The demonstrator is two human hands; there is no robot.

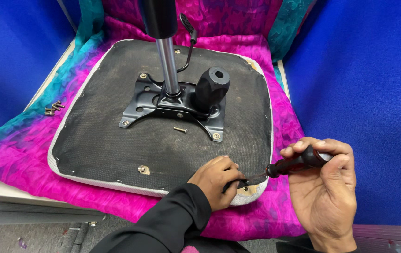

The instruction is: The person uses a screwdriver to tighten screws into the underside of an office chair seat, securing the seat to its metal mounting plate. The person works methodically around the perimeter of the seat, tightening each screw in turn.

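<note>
An upturned chair seat (102,136) with a dark fabric underside lies on a pink and teal cloth (285,117). A black metal mounting plate (177,110) with a chrome gas cylinder (167,61) and a black knob (212,86) is bolted at its middle. My right hand (324,189) grips a screwdriver (292,165) with a dark red handle, its tip at the seat's near right corner. My left hand (217,180) pinches the screwdriver's shaft there, resting on the seat edge. A loose screw (180,130) lies on the seat near the plate.
Several loose screws (53,108) lie on the cloth at the left. Blue partition walls (364,93) enclose the table on both sides. A black lever (189,35) sticks up behind the cylinder. Grey floor (32,236) shows below the table edge.
</note>
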